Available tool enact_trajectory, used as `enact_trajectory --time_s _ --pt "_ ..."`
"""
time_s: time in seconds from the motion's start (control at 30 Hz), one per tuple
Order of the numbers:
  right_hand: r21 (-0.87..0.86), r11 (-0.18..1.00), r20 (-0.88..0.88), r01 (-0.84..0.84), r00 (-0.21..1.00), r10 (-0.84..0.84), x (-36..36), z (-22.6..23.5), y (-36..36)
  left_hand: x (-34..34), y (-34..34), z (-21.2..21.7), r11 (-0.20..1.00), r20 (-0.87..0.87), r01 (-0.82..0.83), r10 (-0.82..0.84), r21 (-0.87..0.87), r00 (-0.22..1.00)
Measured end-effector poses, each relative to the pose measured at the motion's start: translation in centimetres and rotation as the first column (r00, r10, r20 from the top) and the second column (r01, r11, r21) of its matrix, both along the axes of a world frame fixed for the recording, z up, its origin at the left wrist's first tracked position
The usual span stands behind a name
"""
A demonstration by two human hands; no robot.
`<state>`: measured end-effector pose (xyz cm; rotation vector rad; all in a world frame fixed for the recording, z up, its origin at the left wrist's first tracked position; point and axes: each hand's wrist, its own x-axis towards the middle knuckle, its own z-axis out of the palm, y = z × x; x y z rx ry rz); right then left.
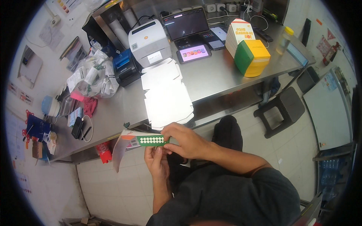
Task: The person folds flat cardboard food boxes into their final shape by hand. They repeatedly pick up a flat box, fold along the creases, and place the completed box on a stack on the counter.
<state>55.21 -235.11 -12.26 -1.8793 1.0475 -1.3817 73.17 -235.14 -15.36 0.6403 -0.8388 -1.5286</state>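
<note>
Between my two hands is a partly folded cardboard carton [151,140], with a green panel of white diamonds and a pale flap hanging down on its left. My left hand [157,161] grips its lower edge from beneath, fingers closed. My right hand [185,140] pinches the green panel's right end from above. Just beyond the carton, a stack of flat white carton blanks [167,101] lies on the steel table [211,88], its near end reaching the table edge. Farther right stands a row of folded cartons [241,32], with a green and yellow one [252,58] in front.
Behind the blanks stand a white label printer [151,41] and a black and blue printer [126,67]. A phone [194,53] lies before a laptop [186,24]. Left is a plastic bag bundle [94,75]; right, a yellow-capped bottle [284,39]. A dark stool [281,111] stands on the floor.
</note>
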Motion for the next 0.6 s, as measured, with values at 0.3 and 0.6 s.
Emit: enact_trajectory --time_s 0.3,0.6 --pt "0.061 0.998 0.036 0.029 0.999 -0.031 -0.7 0.2 0.0 0.6 0.0 1.7 0.978 0.937 0.150 0.085 -0.143 0.339" --pt "-0.109 0.917 0.013 0.384 0.923 -0.385 -2.7 -0.1 -0.6 0.0 0.0 0.9 0.837 0.953 0.456 0.251 -0.302 0.171"
